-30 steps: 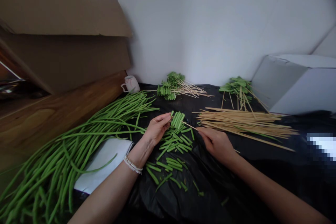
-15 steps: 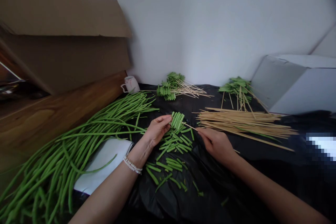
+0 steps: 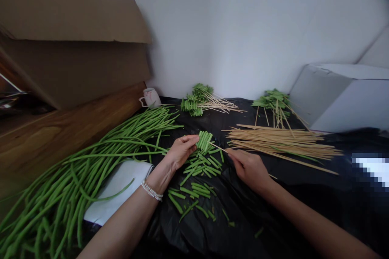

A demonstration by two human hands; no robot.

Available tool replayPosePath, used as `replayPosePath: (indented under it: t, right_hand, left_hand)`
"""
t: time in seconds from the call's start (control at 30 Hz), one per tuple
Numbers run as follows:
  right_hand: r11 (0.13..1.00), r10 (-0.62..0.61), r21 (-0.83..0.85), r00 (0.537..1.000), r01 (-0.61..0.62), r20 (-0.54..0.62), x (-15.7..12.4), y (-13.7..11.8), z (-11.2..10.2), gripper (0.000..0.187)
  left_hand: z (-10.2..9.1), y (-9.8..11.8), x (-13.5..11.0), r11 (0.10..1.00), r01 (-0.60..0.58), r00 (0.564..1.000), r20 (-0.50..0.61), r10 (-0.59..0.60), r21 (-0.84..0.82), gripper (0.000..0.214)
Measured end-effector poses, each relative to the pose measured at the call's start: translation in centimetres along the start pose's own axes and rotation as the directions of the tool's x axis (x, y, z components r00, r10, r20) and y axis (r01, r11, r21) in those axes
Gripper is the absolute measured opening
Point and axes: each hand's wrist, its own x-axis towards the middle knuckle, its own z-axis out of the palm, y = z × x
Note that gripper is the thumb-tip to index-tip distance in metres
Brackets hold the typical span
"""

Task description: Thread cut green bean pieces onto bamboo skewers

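Bean pieces (image 3: 204, 141) on skewer (image 3: 218, 147) in right hand (image 3: 248, 168)

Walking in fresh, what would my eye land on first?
Probably the heap of long green beans sprawling across the left side. Then the middle, where the right hand holds a thin stick and the left hand pinches short green pieces lined up on it. To the right lies a spread of bare sticks.

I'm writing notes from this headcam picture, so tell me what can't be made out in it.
In the head view:
- Gripped part of the skewer: hidden by the right hand.
- Left end of the row of bean pieces: partly covered by the left hand.
- Cardboard box inside: hidden by its walls.
- Long beans: some cut off at bottom left.
- Bright patch: blurred into blocks.
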Motion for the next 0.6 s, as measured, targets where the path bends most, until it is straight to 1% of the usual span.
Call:
replayPosePath:
  t: [0.13, 0.27, 0.33, 0.4, 0.43, 0.47, 0.5, 0.53, 0.6]
  right_hand:
    - [1.000, -0.002, 0.007, 1.000, 0.002, -0.004, 0.1, 0.2, -0.1, 0.028]
    - [0.999, -0.009, 0.034, 0.999, 0.011, -0.053, 0.4, 0.7, -0.2, 0.028]
    - [0.999, 0.000, 0.050, 0.995, 0.005, -0.100, 0.5, 0.9, -0.2, 0.028]
    - [0.998, 0.012, 0.061, 0.990, -0.003, -0.143, 0.6, 1.1, -0.2, 0.027]
    - [0.998, 0.020, 0.065, 0.987, -0.010, -0.157, 0.6, 1.1, -0.2, 0.027]
    - [0.998, 0.031, 0.067, 0.985, -0.019, -0.167, 0.7, 1.1, -0.3, 0.027]
    - [0.997, 0.044, 0.070, 0.983, -0.032, -0.176, 0.7, 1.1, -0.3, 0.027]
    - [0.996, 0.057, 0.075, 0.982, -0.044, -0.182, 0.8, 1.1, -0.4, 0.027]
    - [0.995, 0.072, 0.086, 0.979, -0.056, -0.188, 0.9, 1.0, -0.5, 0.027]
  left_hand:
    - [0.1, -0.1, -0.1, 1.000, -0.003, 1.000, 0.017, 0.002, 0.023, 0.030]
    - [0.2, 0.0, -0.2, 0.996, -0.067, 0.998, 0.023, 0.065, 0.062, 0.033]
    - [0.2, -0.1, -0.2, 0.980, -0.128, 0.992, 0.033, 0.124, 0.152, 0.033]
    - [0.1, -0.3, -0.1, 0.923, -0.227, 0.974, 0.071, 0.215, 0.310, 0.030]
    - [0.0, -0.5, -0.1, 0.867, -0.290, 0.957, 0.111, 0.269, 0.406, 0.027]
    - [0.0, -0.6, -0.1, 0.786, -0.360, 0.933, 0.169, 0.319, 0.503, 0.024]
    - [0.0, -0.7, -0.1, 0.681, -0.433, 0.900, 0.247, 0.358, 0.590, 0.021]
    - [0.1, -0.8, -0.3, 0.558, -0.506, 0.860, 0.339, 0.380, 0.658, 0.020]
    - [0.2, -0.9, -0.6, 0.302, -0.628, 0.772, 0.524, 0.361, 0.717, 0.022]
